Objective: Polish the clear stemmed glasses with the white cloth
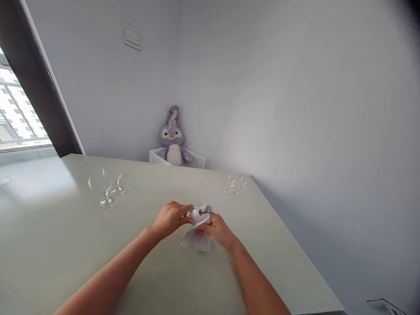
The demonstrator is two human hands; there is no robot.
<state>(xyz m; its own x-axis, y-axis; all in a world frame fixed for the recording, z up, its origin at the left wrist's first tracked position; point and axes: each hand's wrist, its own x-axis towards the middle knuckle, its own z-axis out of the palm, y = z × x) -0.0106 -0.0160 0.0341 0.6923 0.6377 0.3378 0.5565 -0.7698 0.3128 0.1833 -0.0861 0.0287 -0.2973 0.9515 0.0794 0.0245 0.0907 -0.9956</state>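
Note:
Above the middle of the table, my left hand (171, 219) pinches a small clear glass (194, 214) between thumb and fingers. Much of that glass is covered, so its full shape does not show. A pale grey cloth (196, 240) is bunched around the glass, and its lower end hangs down in front. My right hand (217, 229) grips the cloth from the right, pressing it against the glass. Some of the right fingers are hidden in the folds.
Two stemmed glasses (108, 201) stand upright on the left of the pale table (147, 280). Two smaller stemmed glasses (239, 192) stand near the far right edge. Behind the table, a plush toy (173, 140) sits in a white perforated basket (198, 162) by the walls.

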